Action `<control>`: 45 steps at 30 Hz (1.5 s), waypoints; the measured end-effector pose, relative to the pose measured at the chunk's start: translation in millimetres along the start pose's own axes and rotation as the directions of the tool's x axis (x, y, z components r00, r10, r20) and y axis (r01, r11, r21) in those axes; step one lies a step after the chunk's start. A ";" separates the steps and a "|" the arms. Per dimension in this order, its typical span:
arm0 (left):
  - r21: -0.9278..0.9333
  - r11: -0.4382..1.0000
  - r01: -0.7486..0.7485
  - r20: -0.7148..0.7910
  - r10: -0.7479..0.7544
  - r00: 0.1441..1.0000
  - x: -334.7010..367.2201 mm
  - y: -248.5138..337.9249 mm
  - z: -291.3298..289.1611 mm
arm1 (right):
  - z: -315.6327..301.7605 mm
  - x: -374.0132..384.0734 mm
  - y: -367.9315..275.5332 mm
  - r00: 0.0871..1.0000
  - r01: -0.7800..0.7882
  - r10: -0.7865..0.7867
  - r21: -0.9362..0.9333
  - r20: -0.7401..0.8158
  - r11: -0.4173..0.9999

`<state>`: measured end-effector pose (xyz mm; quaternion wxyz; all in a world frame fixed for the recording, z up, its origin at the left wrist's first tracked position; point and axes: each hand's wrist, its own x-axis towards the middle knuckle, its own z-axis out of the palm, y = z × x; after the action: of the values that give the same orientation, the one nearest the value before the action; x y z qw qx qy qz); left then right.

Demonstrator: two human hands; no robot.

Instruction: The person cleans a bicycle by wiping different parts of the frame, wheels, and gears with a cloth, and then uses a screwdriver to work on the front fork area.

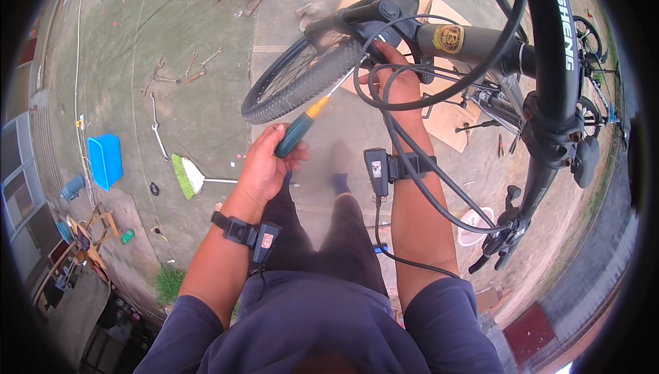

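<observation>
My left hand is closed around the green and yellow handle of a screwdriver. Its thin shaft slants up and right, the tip reaching the fork area of a bicycle, where the exact contact point is too small to make out. Beside that tip, my right hand reaches in behind looping black cables, fingers bent together at the fork. What they pinch is hidden. The knobbly front wheel lies just left of my right hand. Black handlebars rise on the right.
Flattened cardboard lies beneath the bicycle. Several wrenches are scattered on the ground at left, near a blue bin and a green-bristled broom. A white basin sits below the handlebars. Another bicycle stands far right.
</observation>
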<state>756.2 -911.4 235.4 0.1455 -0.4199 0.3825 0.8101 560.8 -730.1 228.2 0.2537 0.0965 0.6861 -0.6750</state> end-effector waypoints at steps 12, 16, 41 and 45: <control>0.920 0.212 -0.329 0.227 0.394 0.891 36.7 55.1 62.6 | -6.0 4.9 9.2 1.000 0.016 -0.016 -0.049 -0.011 0.999; 0.929 0.121 -0.350 0.276 0.405 0.872 50.7 58.9 74.4 | -1.8 0.4 4.4 0.999 0.032 -0.033 -0.058 -0.011 0.998; 0.946 0.096 -0.309 0.231 0.467 0.853 67.0 49.0 79.6 | 0.8 5.4 21.0 0.994 0.086 -0.091 -0.068 -0.067 0.994; 0.914 0.114 -0.390 0.275 0.533 0.800 73.8 42.7 72.9 | 2.0 2.6 18.6 0.995 0.072 -0.075 -0.060 -0.065 0.996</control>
<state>646.4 -892.0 224.1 0.0807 -0.1572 0.9006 0.3970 567.8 -731.3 210.7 0.2082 0.0864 0.7164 -0.6603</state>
